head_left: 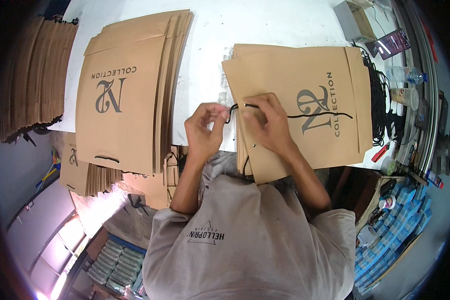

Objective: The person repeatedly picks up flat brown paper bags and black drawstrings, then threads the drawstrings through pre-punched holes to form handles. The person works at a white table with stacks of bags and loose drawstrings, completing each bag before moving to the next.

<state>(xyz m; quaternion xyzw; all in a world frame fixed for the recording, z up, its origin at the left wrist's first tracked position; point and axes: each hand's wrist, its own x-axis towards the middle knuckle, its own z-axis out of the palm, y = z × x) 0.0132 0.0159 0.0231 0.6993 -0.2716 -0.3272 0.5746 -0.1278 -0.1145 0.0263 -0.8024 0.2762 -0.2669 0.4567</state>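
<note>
A flat brown paper bag (315, 65) with dark print lies on top of a small pile in front of me, turned sideways. At its left edge a black cord (320, 115) runs through a punched hole, and its free end trails rightward across the print. My left hand (203, 131) pinches a small loop of this cord just off the bag's edge. Resting on the bag, my right hand (271, 122) has its fingers curled over the cord beside the hole; its fingertips are partly hidden. A second punched hole (254, 145) shows nearer to me.
A stack of brown bags (125, 45) stands left on the white table (210, 45), with another dark-edged stack (32, 80) farther left. Along the right side lie a bundle of black cords (379, 100), a phone (391, 44), a plastic bottle (407, 75) and a red cutter (380, 153).
</note>
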